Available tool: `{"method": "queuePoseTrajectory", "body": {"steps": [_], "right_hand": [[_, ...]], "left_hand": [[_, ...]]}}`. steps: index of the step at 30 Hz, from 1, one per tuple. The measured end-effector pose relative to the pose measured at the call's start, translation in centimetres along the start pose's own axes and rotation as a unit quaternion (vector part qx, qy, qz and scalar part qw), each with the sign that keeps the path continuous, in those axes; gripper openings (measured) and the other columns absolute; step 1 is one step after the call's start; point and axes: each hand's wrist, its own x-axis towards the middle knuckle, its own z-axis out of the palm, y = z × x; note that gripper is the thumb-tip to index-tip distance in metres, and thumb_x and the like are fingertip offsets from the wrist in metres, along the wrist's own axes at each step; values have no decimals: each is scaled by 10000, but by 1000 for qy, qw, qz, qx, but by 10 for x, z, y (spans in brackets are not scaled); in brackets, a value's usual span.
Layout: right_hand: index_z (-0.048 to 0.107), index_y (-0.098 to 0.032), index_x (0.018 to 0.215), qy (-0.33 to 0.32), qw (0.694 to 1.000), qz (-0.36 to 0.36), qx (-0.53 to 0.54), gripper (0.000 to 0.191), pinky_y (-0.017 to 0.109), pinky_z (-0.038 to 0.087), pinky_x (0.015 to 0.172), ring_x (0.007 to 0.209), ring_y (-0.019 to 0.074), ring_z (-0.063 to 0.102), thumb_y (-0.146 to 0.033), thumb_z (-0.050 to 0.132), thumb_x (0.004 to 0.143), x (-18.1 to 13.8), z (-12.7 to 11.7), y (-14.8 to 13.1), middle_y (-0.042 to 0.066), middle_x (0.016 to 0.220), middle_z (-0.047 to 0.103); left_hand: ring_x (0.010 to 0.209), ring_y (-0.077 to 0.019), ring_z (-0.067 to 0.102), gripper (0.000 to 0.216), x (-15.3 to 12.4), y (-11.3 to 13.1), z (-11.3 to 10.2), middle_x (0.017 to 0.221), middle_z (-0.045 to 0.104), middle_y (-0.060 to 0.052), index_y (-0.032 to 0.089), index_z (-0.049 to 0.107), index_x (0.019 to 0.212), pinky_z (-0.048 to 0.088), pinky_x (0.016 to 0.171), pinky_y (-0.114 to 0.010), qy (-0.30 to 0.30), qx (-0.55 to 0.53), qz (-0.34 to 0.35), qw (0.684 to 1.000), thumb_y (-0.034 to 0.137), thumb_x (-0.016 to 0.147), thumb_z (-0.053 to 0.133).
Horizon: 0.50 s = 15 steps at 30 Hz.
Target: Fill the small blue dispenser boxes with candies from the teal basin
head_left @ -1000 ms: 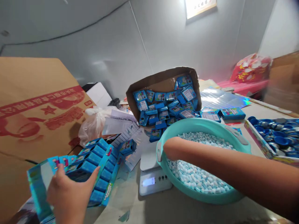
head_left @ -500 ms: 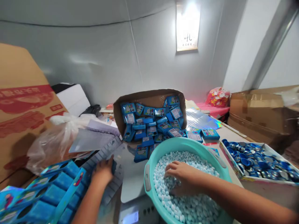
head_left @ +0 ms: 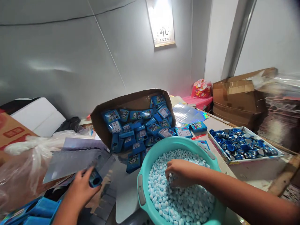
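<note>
My left hand (head_left: pixel 81 187) grips a small blue box (head_left: pixel 95 177) with a dark round hole in its near end, held over grey sheets left of the scale. My right hand (head_left: pixel 180 172) is dug into the small white and pale blue tablets (head_left: pixel 173 203) that fill a teal basin (head_left: pixel 140 168). Its fingers are curled in among them, the tips hidden. The scale's metal plate (head_left: pixel 125 193) shows at the basin's left side. More blue boxes (head_left: pixel 42 207) stand in a row at the lower left.
A tilted cardboard carton (head_left: pixel 100 117) behind the basin holds many blue boxes, some spilling out front. On the right stands a white tray (head_left: pixel 248 160) of shiny blue caps. Plastic bags (head_left: pixel 25 165) and a white box (head_left: pixel 43 117) crowd the left; brown cartons (head_left: pixel 234 106) stand back right.
The view has swung to the right. My left hand has raised the small blue box, whose holed end now shows. My right hand stays in the tablets, its fingers curled further in.
</note>
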Motion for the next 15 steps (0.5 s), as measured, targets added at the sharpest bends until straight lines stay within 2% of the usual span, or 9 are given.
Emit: {"method": "queuePoseTrajectory", "body": {"steps": [1,3,4,5,6,7,10,13,15], "right_hand": [[775,-225,964,8,1000,5,7,263,283,420,693,863,209,642,-146,646,749,0,0,1,73,969,707],[781,-224,970,18,1000,15,16,299,281,426,705,857,203,659,-97,584,784,1,-1,3,73,972,731],[781,-222,980,19,999,20,17,313,282,430,716,871,206,667,-90,565,797,1,-1,4,74,981,740],[779,-221,999,17,999,23,16,319,283,435,729,893,211,673,-94,555,810,2,-1,5,73,996,747],[774,-219,1019,14,1000,25,11,316,286,437,740,913,217,677,-107,553,823,3,-1,6,73,1009,751],[767,-219,1040,11,1000,26,5,311,290,437,746,929,222,679,-123,557,832,4,-1,6,73,1024,752],[729,-213,1111,24,999,44,-11,279,295,428,719,927,226,681,-204,581,875,6,-2,6,85,1052,748],[697,-199,1126,58,996,63,21,270,277,421,666,854,207,681,-318,613,899,6,-4,4,77,993,749],[679,-185,1125,100,991,56,67,322,268,441,679,858,201,679,-380,665,869,4,-7,1,74,993,745]], "left_hand": [[1132,-505,578,775,-9,21,-4,1185,584,-197,155,660,1190,456,1003,-644,35,-20,-15,999,400,469,802],[1255,-444,521,905,-32,71,1,1345,509,-148,241,543,1368,416,1082,-592,101,-125,-54,986,455,539,836],[1254,-389,538,927,-46,96,10,1353,524,-114,276,469,1426,436,1079,-538,134,-238,-66,960,440,584,822],[1188,-341,587,926,-59,119,22,1305,560,-87,292,437,1428,480,1034,-491,139,-356,-89,920,428,593,812],[1117,-302,620,909,-72,139,35,1235,593,-65,294,440,1396,514,984,-442,130,-446,-126,876,412,578,818],[1053,-275,640,881,-83,156,49,1158,618,-42,301,448,1349,536,932,-408,95,-512,-163,838,398,558,824],[935,-267,662,732,-102,183,77,977,645,-12,285,490,1134,559,832,-394,-34,-612,-211,761,500,519,824],[998,-287,656,715,-103,188,82,983,650,0,280,494,981,555,826,-363,-100,-647,-217,724,614,458,850],[1018,-282,649,754,-101,187,80,1023,640,11,281,493,952,553,798,-326,-98,-642,-225,727,622,404,885]]}}
